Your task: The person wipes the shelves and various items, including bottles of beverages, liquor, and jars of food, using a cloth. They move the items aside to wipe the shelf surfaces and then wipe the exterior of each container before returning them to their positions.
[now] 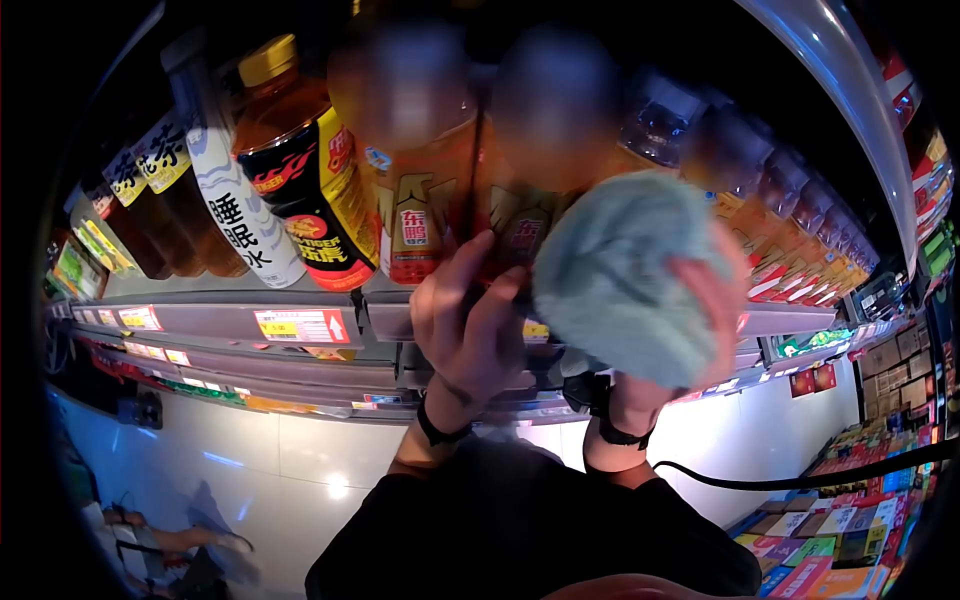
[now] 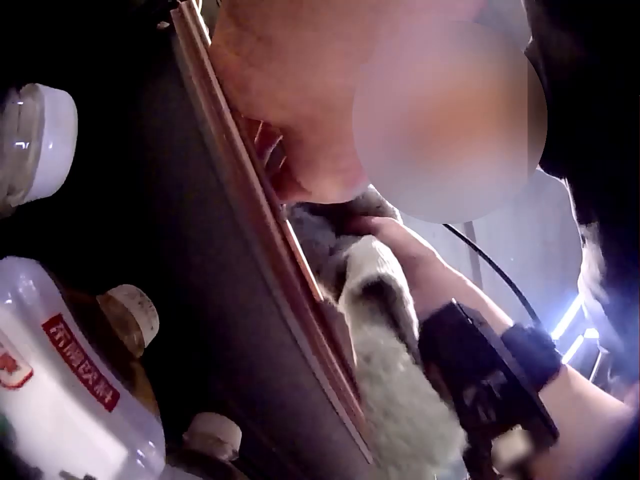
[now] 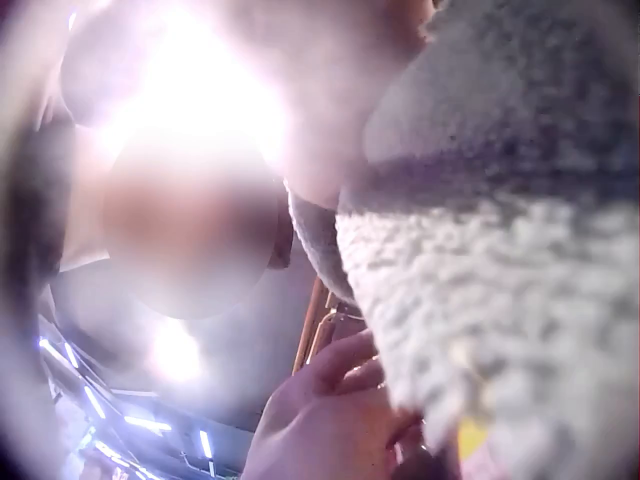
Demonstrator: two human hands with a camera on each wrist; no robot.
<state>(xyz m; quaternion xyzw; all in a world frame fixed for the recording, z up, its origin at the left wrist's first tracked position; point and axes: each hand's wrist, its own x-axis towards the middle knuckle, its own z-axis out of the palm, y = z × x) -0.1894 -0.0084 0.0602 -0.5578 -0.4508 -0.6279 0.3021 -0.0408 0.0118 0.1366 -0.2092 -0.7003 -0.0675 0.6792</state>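
Note:
My right hand [image 1: 705, 320] grips a bunched grey-green cloth [image 1: 625, 270], held in front of the shelf of drink bottles. In the left wrist view the cloth [image 2: 395, 360] hangs beside the shelf edge; in the right wrist view its fluffy pale surface [image 3: 480, 310] fills much of the right side. My left hand [image 1: 470, 325] is just left of the cloth, fingers raised and loosely bent at the shelf's front edge. Its fingertips overlap the lower part of an orange-labelled bottle [image 1: 415, 215]. Another such bottle [image 1: 520, 225] stands partly behind the cloth.
A black-and-yellow bottle [image 1: 310, 190], a white bottle [image 1: 240, 190] and dark tea bottles [image 1: 170, 200] stand to the left. More orange bottles [image 1: 800, 240] line up at right. Price tags [image 1: 300, 325] run along the shelf edge. A black cable [image 1: 800, 480] trails right; stacked boxes [image 1: 830, 540] sit below.

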